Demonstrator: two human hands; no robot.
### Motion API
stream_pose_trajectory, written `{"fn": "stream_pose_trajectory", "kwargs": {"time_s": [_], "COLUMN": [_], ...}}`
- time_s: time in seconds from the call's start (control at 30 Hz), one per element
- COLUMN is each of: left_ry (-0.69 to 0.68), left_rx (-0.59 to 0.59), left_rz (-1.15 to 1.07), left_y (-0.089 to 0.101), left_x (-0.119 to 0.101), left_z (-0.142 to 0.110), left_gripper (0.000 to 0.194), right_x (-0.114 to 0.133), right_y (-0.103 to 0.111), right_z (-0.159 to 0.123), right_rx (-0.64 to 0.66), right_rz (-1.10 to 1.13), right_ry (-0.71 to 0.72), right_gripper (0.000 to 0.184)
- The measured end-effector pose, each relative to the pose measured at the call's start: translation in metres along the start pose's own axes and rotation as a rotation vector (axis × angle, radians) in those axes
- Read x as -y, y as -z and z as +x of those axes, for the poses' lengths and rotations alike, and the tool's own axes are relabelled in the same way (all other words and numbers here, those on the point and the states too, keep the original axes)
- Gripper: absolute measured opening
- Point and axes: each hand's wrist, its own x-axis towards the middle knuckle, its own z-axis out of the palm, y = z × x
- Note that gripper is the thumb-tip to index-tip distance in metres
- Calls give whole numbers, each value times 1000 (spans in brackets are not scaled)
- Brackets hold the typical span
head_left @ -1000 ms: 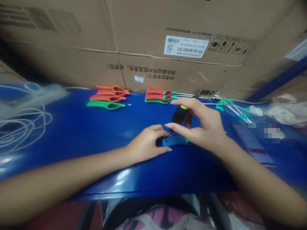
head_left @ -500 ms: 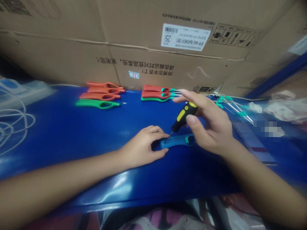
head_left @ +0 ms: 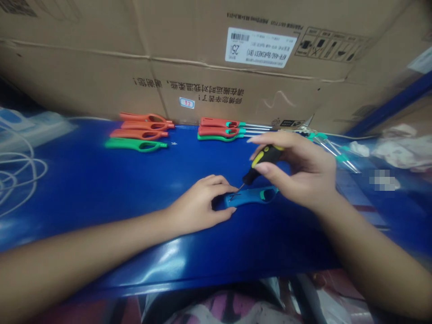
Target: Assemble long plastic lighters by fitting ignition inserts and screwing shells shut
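A blue lighter body [head_left: 249,196] with a green trigger lies on the blue table. My left hand [head_left: 205,201] is closed on its left end, thumb and fingers on either side. In my right hand [head_left: 300,168] is a black and yellow screwdriver [head_left: 265,161], tilted, its handle between thumb and fingers. The screwdriver's tip comes down at the slot near the left end of the lighter; whether it touches a screw is too small to tell.
Orange lighter shells [head_left: 145,126] and a green shell [head_left: 135,144] lie at the back left. Red lighters with metal tubes [head_left: 219,131] lie beside a cardboard box [head_left: 189,40]. Loose metal tubes [head_left: 332,148] are at the right, a coiled white cable [head_left: 35,182] at the left.
My right fingers have curled further round the screwdriver handle, which leans more to the right. My left hand still holds the lighter body in place.
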Motion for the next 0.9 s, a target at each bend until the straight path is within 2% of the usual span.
{"fn": "stream_pose_trajectory", "kwargs": {"time_s": [0.1, 0.2, 0.27, 0.43, 0.6, 0.67, 0.77, 0.83, 0.9], "left_ry": [1, 11, 6, -25, 9, -4, -17, 0, 17], "left_rx": [2, 10, 4, -14, 6, -9, -17, -2, 13], "left_rz": [-2, -1, 3, 8, 1, 1, -4, -7, -6], "left_y": [0, 0, 0, 1, 1, 1, 0, 0, 1], "left_x": [0, -1, -1, 0, -1, 0, 0, -1, -1], "left_z": [0, -1, -1, 0, 0, 0, 0, 0, 0], "left_gripper": [34, 34, 33, 32, 33, 33, 33, 32, 32], "right_x": [2, 5, 7, 11, 15, 14, 10, 9, 9], "right_y": [0, -1, 0, 3, 0, -2, -3, -3, -5], "right_z": [-1, -2, -2, -1, -2, -2, -3, -4, -5], "right_rx": [-57, 56, 76, -85, 58, 20, -110, -87, 0], "right_rz": [-174, -66, -19, -314, -75, -92, -259, -254, -119], "right_ry": [128, 36, -2, 185, -15, 0, 136, 132, 24], "right_gripper": [35, 44, 44, 35, 42, 39, 29, 27, 37]}}
